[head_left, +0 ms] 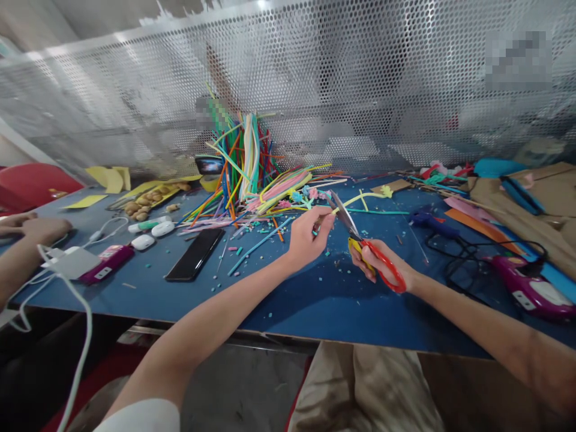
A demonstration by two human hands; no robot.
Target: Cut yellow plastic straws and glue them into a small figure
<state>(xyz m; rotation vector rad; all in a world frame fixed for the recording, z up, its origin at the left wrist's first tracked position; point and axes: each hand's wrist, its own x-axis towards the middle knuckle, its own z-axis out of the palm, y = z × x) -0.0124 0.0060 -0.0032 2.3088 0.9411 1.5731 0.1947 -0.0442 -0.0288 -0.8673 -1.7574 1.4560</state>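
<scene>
Near the middle of the blue table, my left hand pinches the end of a pale yellow stem, which runs right to a small yellow flower shape. My right hand grips scissors with red and yellow handles. Their blades are parted and touch or overlap the stem close to my left fingertips; which, I cannot tell. Small pink and blue curled pieces lie just behind my left hand. Tiny cut bits are scattered around both hands.
Bundled colourful stems stand behind. A black phone and power strip lie left, near another person's hand. At right are a blue glue gun, cables, orange strips and another purple power strip.
</scene>
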